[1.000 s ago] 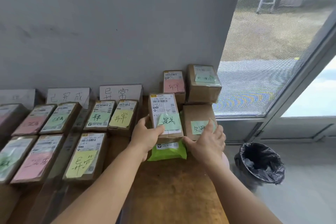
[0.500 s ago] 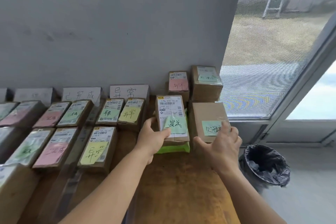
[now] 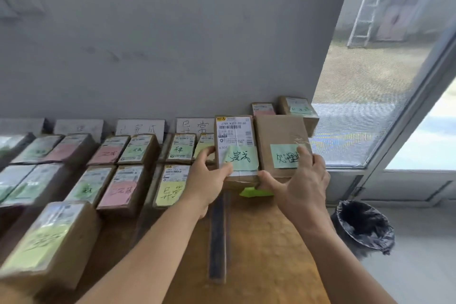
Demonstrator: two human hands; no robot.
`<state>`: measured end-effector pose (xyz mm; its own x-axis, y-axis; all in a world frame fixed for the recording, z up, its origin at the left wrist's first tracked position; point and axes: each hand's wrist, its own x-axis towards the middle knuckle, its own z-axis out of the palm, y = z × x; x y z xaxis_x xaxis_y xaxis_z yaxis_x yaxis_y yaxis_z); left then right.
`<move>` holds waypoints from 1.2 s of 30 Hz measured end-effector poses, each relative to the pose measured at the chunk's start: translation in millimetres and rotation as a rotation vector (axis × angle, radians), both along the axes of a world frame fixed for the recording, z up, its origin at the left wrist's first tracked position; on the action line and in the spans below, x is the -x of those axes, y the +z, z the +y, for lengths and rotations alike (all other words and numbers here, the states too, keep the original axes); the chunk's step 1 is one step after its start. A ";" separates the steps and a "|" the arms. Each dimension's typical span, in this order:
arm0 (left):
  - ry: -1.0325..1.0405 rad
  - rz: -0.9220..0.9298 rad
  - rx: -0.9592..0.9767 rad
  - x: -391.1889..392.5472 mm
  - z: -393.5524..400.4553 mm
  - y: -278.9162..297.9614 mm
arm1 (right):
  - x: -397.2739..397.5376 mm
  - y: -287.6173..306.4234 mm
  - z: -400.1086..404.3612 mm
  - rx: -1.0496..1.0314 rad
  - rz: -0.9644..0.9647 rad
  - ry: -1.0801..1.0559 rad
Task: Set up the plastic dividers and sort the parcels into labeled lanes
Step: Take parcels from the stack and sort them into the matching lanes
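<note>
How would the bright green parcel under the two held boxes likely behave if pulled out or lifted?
The green parcel looks like a thin poly mailer, so probably floppy and light. Its glossy film may be slippery. Pinned beneath the labelled box, it might drag that along.

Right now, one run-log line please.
left hand: grips white-labelled cardboard parcel | right hand: grips plain brown cardboard parcel | both parcels unsorted

The person is showing two bare forearms with no sleeves reaching them. The left hand [image 3: 209, 180] and the right hand [image 3: 303, 185] are wearing no gloves, rings, watch or wristband that can be seen.
</note>
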<state>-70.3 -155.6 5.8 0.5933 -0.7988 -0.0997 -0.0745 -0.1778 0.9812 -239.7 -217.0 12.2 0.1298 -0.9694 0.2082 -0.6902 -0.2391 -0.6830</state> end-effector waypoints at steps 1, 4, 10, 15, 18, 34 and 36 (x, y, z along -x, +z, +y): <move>0.004 0.006 0.012 -6.9 11.0 3.3 | -7.2 3.1 10.8 0.006 0.000 0.008; -0.009 0.013 0.026 -26.9 46.9 14.9 | -29.1 10.7 43.4 0.037 -0.015 0.018; 0.034 -0.014 0.059 -67.6 120.5 28.1 | -73.4 16.4 104.9 0.063 -0.068 0.057; 0.097 -0.051 0.067 -104.4 173.0 32.3 | -115.5 18.5 149.7 0.064 -0.086 0.115; 0.133 -0.043 0.076 -122.4 198.9 31.0 | -135.4 18.6 167.7 0.043 -0.088 0.163; 0.336 0.129 -0.265 -110.0 278.4 -50.5 | -167.2 -1.1 181.0 0.008 -0.042 0.342; 0.345 0.111 -0.304 -106.3 279.6 -67.7 | -165.6 -4.1 180.9 0.009 -0.035 0.344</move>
<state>36.0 124.0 -61.9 0.7915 -0.4815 -0.3764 0.1417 -0.4545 0.8794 -74.1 -36.1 8.1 0.4414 -0.8683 0.2264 -0.5440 -0.4596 -0.7020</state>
